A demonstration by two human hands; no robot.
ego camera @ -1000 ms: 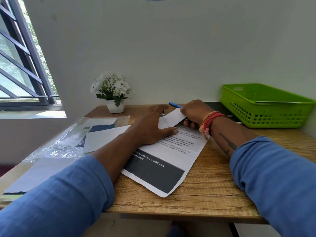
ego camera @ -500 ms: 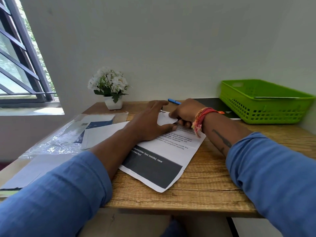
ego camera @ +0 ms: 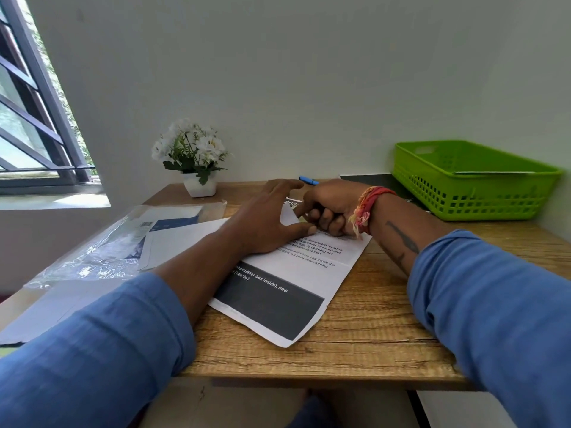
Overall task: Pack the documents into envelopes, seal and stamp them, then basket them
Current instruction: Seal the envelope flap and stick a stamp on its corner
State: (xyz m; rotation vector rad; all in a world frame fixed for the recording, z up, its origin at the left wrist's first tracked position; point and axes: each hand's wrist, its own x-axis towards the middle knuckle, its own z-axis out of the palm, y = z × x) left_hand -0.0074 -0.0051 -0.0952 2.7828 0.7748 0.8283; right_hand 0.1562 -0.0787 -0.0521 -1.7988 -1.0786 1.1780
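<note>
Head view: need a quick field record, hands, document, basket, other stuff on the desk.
left hand: flat on the printed white paper document, fingers spread
right hand: fingers curled, pinching the document's folded-over far corner
document: lies on the wooden desk, dark band at near end
green plastic basket: far right, flat white sheet inside
blue pen: behind the hands
white potted flowers: far left by wall
clear plastic sleeve: left of document

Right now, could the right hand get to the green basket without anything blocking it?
Probably yes. The right hand grips the folded edge of the document, and the green basket stands just beyond its wrist with only bare tabletop between.
</note>
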